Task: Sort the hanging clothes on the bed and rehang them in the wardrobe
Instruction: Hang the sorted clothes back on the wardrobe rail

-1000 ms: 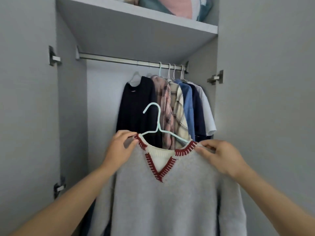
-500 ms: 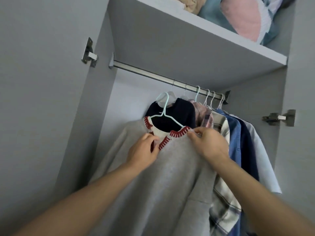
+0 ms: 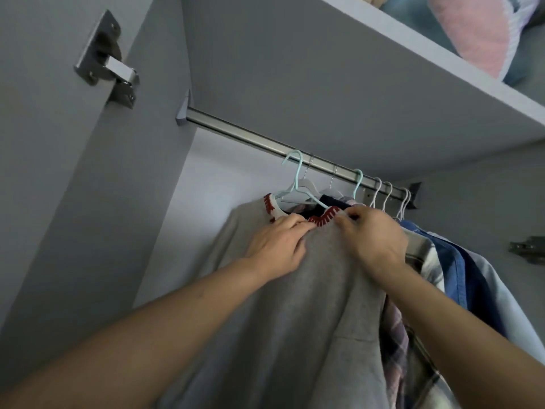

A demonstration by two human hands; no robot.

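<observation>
At the centre of the frame a grey V-neck sweater with red stitching along a cream collar hangs on a pale mint hanger. The hanger's hook sits at the metal wardrobe rail, which runs diagonally from centre left down to the right; whether the hook is fully over the rail or just against it is hard to tell from this angle.

The left hand, centre frame, has its fingers curled into the sweater's neckline at the front of the V. The right hand, just right of it, pinches the collar at the right shoulder with thumb and fingertips. Both forearms reach up from the bottom corners.

To the right of the sweater, other garments hang on the same rail: a dark navy top close behind the collar, a plaid shirt lower down, a blue denim shirt and a pale blue shirt toward the right edge.

A steel door hinge sits at upper left. On the shelf above, at upper right, lies pink and teal bedding.
</observation>
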